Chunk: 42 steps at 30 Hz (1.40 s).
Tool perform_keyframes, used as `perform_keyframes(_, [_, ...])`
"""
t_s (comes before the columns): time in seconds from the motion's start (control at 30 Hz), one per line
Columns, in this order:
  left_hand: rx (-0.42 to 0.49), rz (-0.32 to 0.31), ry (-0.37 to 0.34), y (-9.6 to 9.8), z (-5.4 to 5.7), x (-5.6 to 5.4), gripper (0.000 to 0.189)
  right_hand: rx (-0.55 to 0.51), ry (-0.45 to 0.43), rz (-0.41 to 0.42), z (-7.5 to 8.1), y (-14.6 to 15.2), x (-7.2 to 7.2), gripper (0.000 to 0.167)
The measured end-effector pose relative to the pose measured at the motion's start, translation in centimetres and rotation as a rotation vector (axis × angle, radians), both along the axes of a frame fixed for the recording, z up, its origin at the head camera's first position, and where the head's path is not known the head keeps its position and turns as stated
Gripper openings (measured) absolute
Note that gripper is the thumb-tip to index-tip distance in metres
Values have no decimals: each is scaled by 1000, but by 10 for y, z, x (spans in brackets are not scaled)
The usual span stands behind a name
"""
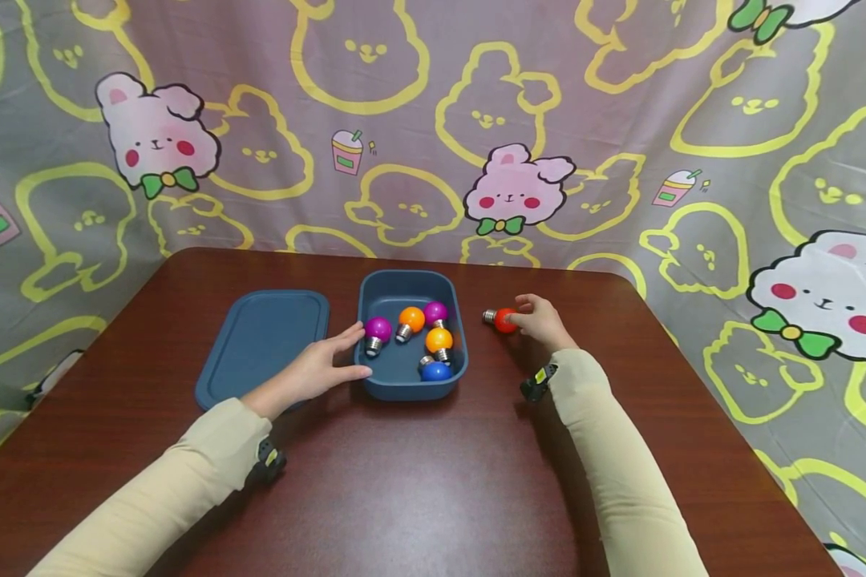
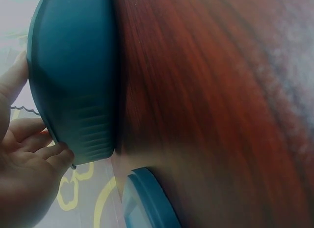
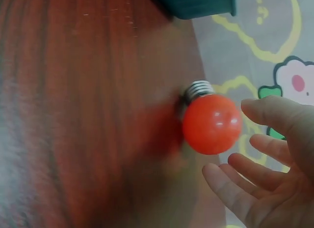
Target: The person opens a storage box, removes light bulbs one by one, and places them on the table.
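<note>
A red light bulb (image 1: 505, 320) lies on the table to the right of the blue box, its metal screw base pointing toward the box. My right hand (image 1: 543, 322) is at the bulb's right side. In the right wrist view, its thumb and fingers spread around the red bulb (image 3: 212, 124) without closing on it. My left hand (image 1: 319, 365) touches the left rim of the blue box (image 1: 413, 391), with thumb and fingers apart. Inside lie purple bulbs (image 1: 378, 329), orange bulbs (image 1: 439, 340) and a blue bulb (image 1: 436, 372).
A flat blue lid (image 1: 270, 332) lies left of the box, partly behind my left forearm. The brown wooden table (image 1: 433, 481) runs back to a curtain (image 1: 418, 144) printed with cartoon bears and rabbits.
</note>
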<state>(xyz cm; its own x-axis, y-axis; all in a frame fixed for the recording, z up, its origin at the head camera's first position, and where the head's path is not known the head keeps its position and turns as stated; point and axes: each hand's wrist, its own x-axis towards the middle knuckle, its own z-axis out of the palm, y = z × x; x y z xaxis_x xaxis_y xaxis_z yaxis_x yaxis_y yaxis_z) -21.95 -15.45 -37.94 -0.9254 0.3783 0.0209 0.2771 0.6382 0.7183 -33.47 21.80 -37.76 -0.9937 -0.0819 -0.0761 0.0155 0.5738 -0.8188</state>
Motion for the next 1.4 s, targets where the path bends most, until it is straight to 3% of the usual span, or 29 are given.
perform_keyframes(0.33, [1, -6, 7, 0, 1, 1, 76, -70, 84, 36, 37, -4, 7, 50])
perform_keyframes(0.63, [-1, -6, 20, 0, 2, 1, 79, 4, 124, 177, 66, -36, 23, 51])
perform_keyframes(0.8, [3, -12, 46, 0, 0, 2, 74, -18, 93, 306, 66, -57, 35, 49])
perform_keyframes(0.93, [2, -17, 62, 0, -1, 1, 72, -56, 6, 413, 62, -71, 45, 49])
perform_keyframes(1.2, [-6, -17, 54, 0, 0, 1, 71, 35, -127, 563, 52, -95, 62, 47])
perform_keyframes(1.4, [-8, -13, 50, 0, 0, 2, 72, 124, -172, 605, 44, -108, 66, 54])
